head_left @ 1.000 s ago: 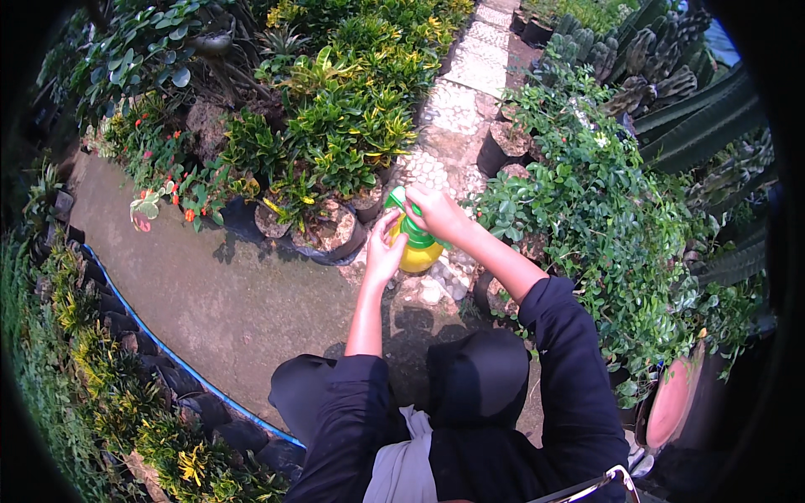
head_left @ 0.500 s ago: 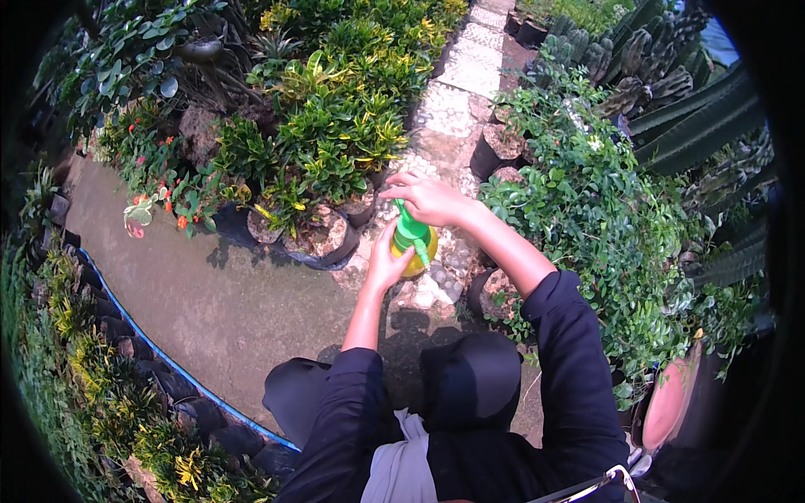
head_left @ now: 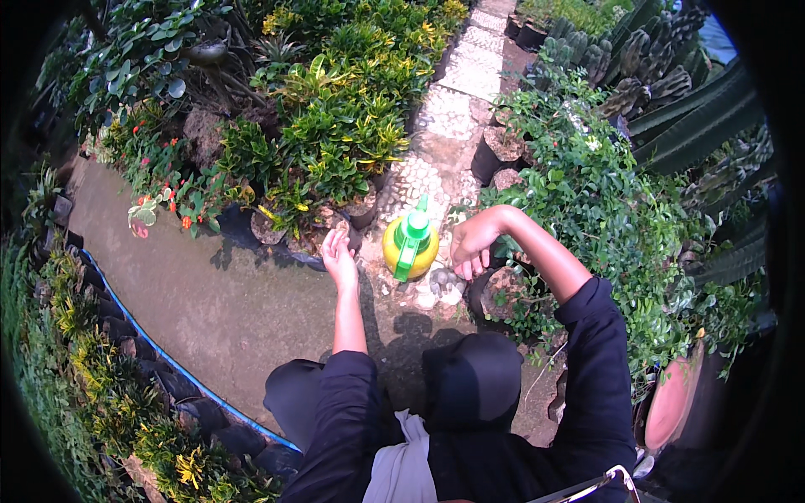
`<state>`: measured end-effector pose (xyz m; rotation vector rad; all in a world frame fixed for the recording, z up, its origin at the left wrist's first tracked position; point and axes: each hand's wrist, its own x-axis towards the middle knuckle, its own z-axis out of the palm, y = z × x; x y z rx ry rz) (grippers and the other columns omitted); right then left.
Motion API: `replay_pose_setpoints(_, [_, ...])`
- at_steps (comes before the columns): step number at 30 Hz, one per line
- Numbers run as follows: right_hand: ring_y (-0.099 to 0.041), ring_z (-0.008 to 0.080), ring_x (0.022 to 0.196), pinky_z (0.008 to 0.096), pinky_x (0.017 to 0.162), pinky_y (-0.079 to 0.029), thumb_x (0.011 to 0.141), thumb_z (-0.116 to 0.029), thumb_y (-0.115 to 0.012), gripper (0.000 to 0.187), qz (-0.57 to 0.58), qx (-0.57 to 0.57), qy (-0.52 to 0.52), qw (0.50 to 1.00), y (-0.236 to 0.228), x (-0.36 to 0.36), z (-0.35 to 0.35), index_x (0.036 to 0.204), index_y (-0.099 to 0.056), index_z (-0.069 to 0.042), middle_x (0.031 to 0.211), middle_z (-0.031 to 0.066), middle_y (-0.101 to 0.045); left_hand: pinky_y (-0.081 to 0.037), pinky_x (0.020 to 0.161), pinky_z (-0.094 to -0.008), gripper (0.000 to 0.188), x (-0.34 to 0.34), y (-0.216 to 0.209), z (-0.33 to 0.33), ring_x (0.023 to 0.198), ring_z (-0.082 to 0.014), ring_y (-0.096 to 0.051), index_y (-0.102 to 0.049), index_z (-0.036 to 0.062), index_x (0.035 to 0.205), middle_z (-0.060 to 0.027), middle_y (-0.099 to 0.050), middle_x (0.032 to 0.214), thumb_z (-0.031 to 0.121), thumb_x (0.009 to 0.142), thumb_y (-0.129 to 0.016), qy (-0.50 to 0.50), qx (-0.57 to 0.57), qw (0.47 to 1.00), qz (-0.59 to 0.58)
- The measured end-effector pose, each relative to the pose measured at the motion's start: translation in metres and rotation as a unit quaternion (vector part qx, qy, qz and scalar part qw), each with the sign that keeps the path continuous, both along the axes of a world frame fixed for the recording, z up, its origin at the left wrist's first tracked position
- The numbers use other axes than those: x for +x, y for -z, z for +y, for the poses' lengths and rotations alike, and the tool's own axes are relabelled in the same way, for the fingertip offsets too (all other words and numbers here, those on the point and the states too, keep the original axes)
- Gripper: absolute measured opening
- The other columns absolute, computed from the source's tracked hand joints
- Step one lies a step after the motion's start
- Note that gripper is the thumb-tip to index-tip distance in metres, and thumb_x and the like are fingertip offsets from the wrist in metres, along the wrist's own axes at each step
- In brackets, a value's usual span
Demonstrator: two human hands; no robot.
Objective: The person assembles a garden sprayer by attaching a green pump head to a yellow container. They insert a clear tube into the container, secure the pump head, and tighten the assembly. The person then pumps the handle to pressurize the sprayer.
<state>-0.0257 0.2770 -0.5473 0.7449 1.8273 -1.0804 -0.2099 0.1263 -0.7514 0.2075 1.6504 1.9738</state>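
Observation:
A pump spray bottle [head_left: 388,250] with a yellow body and a green spray head stands upright on the pebbled ground in front of me, its green handle toward me. To its left, my left hand [head_left: 339,253] is open, palm turned up and fingers loosely bent, holding nothing. On the other side my right hand [head_left: 476,240] hangs from a bent wrist, fingers drooping and apart, with nothing in it. Neither hand touches the bottle.
Potted yellow-green shrubs [head_left: 335,126] crowd the left of the stone path [head_left: 444,113]. Leafy bushes [head_left: 579,201] in dark pots and tall cacti [head_left: 704,109] border the right. A blue hose [head_left: 159,350] edges the concrete at left. My knees [head_left: 471,381] are close below.
Both hands have let go of the spray bottle and moved apart, left hand leftward, right hand rightward and down. The bottle now stands alone, its spray head turned.

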Motion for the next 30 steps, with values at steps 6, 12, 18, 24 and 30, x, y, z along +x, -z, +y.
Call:
replay_pose_setpoints(6, [-0.059,0.033,0.093,0.0393,0.079,-0.049,0.071,-0.009,-0.056,0.037,0.441,0.419,-0.026,0.793,0.038,0.012,0.016,0.107,-0.052,0.001,0.099,0.0192,-0.06,-0.047,0.074,-0.0263,0.035,0.008,0.003,0.007,0.097,-0.0122,-0.055,-0.043,0.0087,0.126,-0.0043,-0.054,0.119,0.018,0.093,-0.047,0.022,-0.027,0.999,0.002])
replay_pose_setpoints(12, [-0.063,0.0304,0.075,0.0378,0.073,-0.052,0.079,-0.019,-0.056,0.03,0.095,-0.034,-0.015,0.995,0.029,0.004,-0.03,0.098,-0.058,0.005,0.091,0.0195,-0.063,-0.046,0.073,-0.026,0.033,0.007,0.013,-0.001,0.097,-0.012,-0.055,-0.043,0.0094,0.125,-0.0044,-0.054,0.119,0.016,0.093,-0.046,0.024,-0.038,0.999,0.027])
replay_pose_setpoints(18, [-0.064,0.0309,0.083,0.0393,0.073,-0.051,0.073,-0.013,-0.055,0.024,0.083,0.398,-0.062,0.912,0.003,0.0,-0.018,0.089,-0.064,0.002,0.09,0.0183,-0.065,-0.046,0.073,-0.027,0.033,0.008,0.015,-0.001,0.098,-0.0131,-0.055,-0.044,0.0098,0.125,-0.0049,-0.054,0.118,0.01,0.091,-0.045,0.021,-0.045,0.999,-0.007])
replay_pose_setpoints(24, [-0.064,0.0292,0.078,0.039,0.073,-0.052,0.074,-0.014,-0.054,0.025,0.114,0.258,-0.087,0.955,0.032,-0.003,-0.025,0.089,-0.063,0.003,0.086,0.0182,-0.065,-0.044,0.084,-0.0276,0.036,0.019,0.018,-0.002,0.101,-0.0163,-0.054,-0.049,0.003,0.119,-0.0103,-0.055,0.116,-0.003,0.083,-0.045,0.119,-0.074,0.982,0.127])
replay_pose_setpoints(30, [-0.064,0.0325,0.078,0.0383,0.074,-0.051,0.075,-0.013,-0.057,0.023,0.116,0.321,-0.082,0.936,-0.007,-0.004,-0.035,0.089,-0.059,0.005,0.088,0.0188,-0.065,-0.042,0.09,-0.0288,0.036,0.016,0.031,-0.011,0.104,-0.0188,-0.054,-0.05,-0.0001,0.116,-0.014,-0.056,0.114,-0.007,0.081,-0.043,0.069,-0.103,0.985,0.122])
